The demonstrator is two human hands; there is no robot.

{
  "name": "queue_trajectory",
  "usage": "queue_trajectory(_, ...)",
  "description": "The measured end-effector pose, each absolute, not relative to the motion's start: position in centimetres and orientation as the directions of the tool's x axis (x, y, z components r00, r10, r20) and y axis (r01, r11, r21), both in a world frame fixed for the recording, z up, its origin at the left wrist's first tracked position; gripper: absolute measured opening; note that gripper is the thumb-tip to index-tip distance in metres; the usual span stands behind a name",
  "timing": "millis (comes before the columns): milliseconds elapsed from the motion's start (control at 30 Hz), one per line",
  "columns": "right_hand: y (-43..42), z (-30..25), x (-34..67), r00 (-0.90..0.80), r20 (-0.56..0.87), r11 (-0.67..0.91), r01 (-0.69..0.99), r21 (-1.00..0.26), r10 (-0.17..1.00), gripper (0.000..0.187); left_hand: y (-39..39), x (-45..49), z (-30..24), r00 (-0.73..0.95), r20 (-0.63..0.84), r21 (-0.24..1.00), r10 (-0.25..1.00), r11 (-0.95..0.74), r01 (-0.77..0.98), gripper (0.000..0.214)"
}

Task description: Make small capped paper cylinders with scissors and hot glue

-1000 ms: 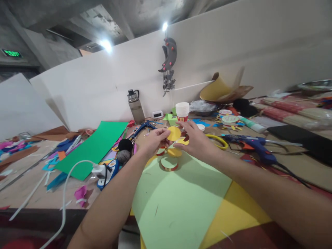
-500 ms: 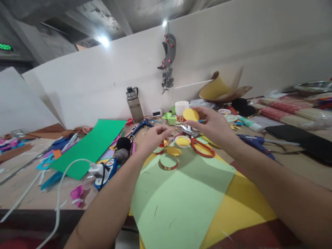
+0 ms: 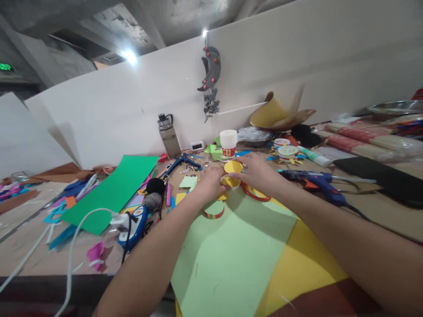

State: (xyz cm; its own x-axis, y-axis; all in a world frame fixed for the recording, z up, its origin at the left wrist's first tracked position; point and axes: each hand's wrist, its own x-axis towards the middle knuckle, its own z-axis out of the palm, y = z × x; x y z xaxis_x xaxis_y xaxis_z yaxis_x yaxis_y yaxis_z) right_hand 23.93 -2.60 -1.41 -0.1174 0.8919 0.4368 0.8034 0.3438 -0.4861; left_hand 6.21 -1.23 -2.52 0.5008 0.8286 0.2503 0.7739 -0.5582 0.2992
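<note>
I held a yellow disc [image 3: 233, 167] between the thumb and fingers of my right hand [image 3: 259, 171], narrowed to its edge, presumably so that its flat face was left free; it hung tilted just above a shallow white-rimmed piece [image 3: 231, 182] with a yellow face; my left hand [image 3: 209, 182] lay against the left of that piece, fingers curled, perhaps to steady it, though I could not tell whether they truly gripped; just below that hand sat 1 red-banded ring [image 3: 213, 208] with a pale green face, resting on the light green sheet [image 3: 234, 259], which probably gave me a plain surface; that sheet overlapped a yellow sheet [image 3: 310, 264]; a red loop [image 3: 259, 198] lay beside my right wrist, seemingly kept within reach; beyond both hands stood paper cups [image 3: 228, 143], stacked upright, likely to save room; farther right a blue glue gun [image 3: 319, 180] lay on the tabletop [image 3: 20, 248], perhaps set aside from the paper; a bottle [image 3: 169, 137] stood near the wall.
</note>
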Motion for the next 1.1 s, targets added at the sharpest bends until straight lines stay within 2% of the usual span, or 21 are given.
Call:
queue_trajectory(133, -2.5, -1.1, 24.3, -0.070, 0.477, 0.354, 0.765, -0.538, 0.876, 0.044, -1.7, 5.7, -2.1, 0.543, 0.368, 0.298, 0.754, -0.649, 0.700, 0.041)
queue_trajectory(200, -2.6, -0.8, 24.4, -0.037, 0.438, 0.344, 0.679, -0.649, 0.898, 0.045, -2.2, 5.5, -1.8, 0.531, 0.418, 0.344, 0.737, -0.670, 0.658, 0.055)
queue_trajectory(300, -2.6, -0.4, 24.1, -0.035, 0.240, 0.236, 0.361, -0.902, 0.970, 0.042, -3.0, 5.2, -1.4, 0.477, 0.502, 0.409, 0.722, -0.684, 0.605, 0.065)
queue_trajectory(367, -2.7, -0.3, 23.9, -0.084, 0.128, 0.139, 0.142, -0.980, 0.988, 0.034, -3.3, 5.0, -1.3, 0.437, 0.542, 0.464, 0.718, -0.689, 0.556, 0.066)
queue_trajectory(533, -3.0, 0.0, 23.6, -0.161, 0.027, 0.015, -0.078, -0.997, 0.987, 0.020, -3.3, 4.8, -1.6, 0.373, 0.480, 0.763, 0.794, -0.588, 0.268, 0.078)
queue_trajectory(633, -3.1, 0.1, 23.8, -0.234, 0.004, -0.036, -0.166, -0.986, 0.972, 0.016, -3.2, 4.8, -1.4, 0.375, 0.430, 0.848, 0.821, -0.510, 0.143, 0.066)
queue_trajectory(733, -3.1, -0.1, 23.9, -0.292, -0.022, -0.091, -0.226, -0.970, 0.956, 0.017, -3.5, 4.9, -1.0, 0.407, 0.391, 0.865, 0.825, -0.480, 0.143, 0.049)
queue_trajectory(933, -2.6, -0.4, 24.2, -0.367, -0.072, -0.175, -0.256, -0.951, 0.928, 0.018, -4.0, 4.9, -0.5, 0.443, 0.305, 0.938, 0.843, -0.347, 0.014, 0.055)
queue_trajectory(1000, -2.6, -0.4, 24.4, -0.355, -0.072, -0.158, -0.220, -0.963, 0.932, 0.020, -4.0, 4.8, -0.5, 0.437, 0.323, 0.919, 0.839, -0.388, 0.065, 0.061)
queue_trajectory(1100, -2.6, -0.3, 24.4, -0.266, -0.037, -0.073, -0.126, -0.989, 0.963, 0.020, -3.9, 4.5, -0.4, 0.413, 0.353, 0.838, 0.840, -0.480, 0.260, 0.074)
